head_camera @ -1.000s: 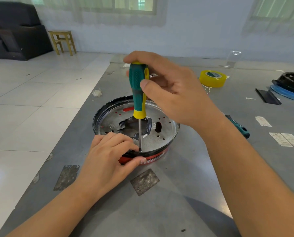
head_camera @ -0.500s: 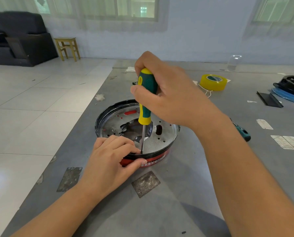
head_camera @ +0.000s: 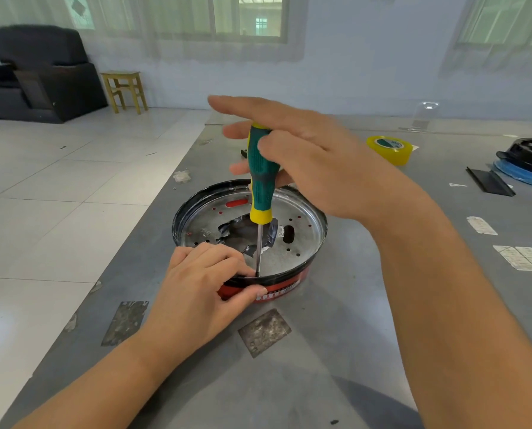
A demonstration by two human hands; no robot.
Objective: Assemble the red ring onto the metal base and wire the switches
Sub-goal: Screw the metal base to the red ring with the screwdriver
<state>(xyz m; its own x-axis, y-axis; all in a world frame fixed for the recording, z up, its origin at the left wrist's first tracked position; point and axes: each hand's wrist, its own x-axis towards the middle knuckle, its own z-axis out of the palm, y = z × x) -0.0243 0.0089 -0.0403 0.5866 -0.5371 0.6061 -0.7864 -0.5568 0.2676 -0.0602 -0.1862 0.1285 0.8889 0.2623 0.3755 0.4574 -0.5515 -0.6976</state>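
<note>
Grey and scuffed, the table (head_camera: 335, 351) runs away toward a pale wall with curtained windows. Near its left edge sits a round metal base (head_camera: 301, 243), a shallow silver pan with small holes, one dark slot and a ragged opening at its centre. A glossy black rim (head_camera: 184, 218) circles the base, and the red ring (head_camera: 281, 291) shows below that rim on the near side, with white markings too small to read.

A screwdriver (head_camera: 260, 181) with a green and yellow handle stands nearly upright over the base, its thin steel shaft reaching down to the near rim. The left hand (head_camera: 202, 289) grips that near edge: its fingers curl over the rim right beside the shaft tip, and its thumb presses against the red ring from outside. The right hand (head_camera: 314, 162) is at the screwdriver handle with its fingers stretched out and apart; the handle rests against the palm and thumb side instead of being wrapped.

Farther right lie a yellow tape roll (head_camera: 390, 148), a black strip (head_camera: 489, 182), and a black and blue object (head_camera: 527, 165) at the edge of view. White paper labels (head_camera: 521, 257) are stuck to the table on the right. Beyond the tiled floor (head_camera: 57, 196) stand a small wooden stool (head_camera: 125, 88) and a dark armchair (head_camera: 42, 72).
</note>
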